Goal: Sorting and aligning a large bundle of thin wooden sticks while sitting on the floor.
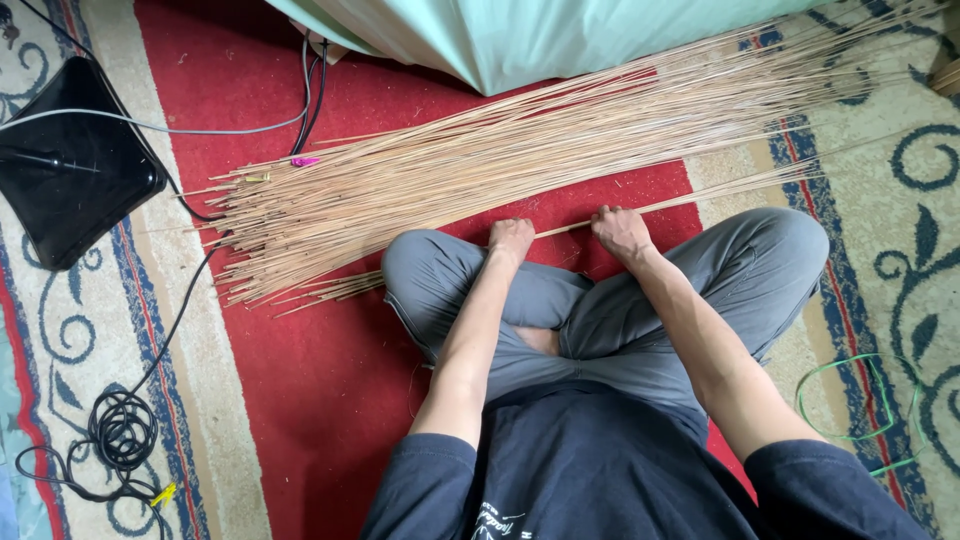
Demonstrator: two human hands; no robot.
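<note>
A red woven carpet with a cream and blue scrolled border (330,400) covers the floor, and across it lies a wide sheaf of long, thin, pale tan sticks (480,165), fanned from left to upper right beneath a pale green draped cloth (520,40). A black flat square device with cables (70,165) sits at the left. The person sits cross-legged in grey trousers (600,300); both hands are closed on a single thin tan stick (562,229) that runs just above the knees, the left hand (511,240) and right hand (621,231) near each other with a short stretch between. Such sticks look light, springy and likely brittle, so a grip close on either side of the worked spot seems soundest.
</note>
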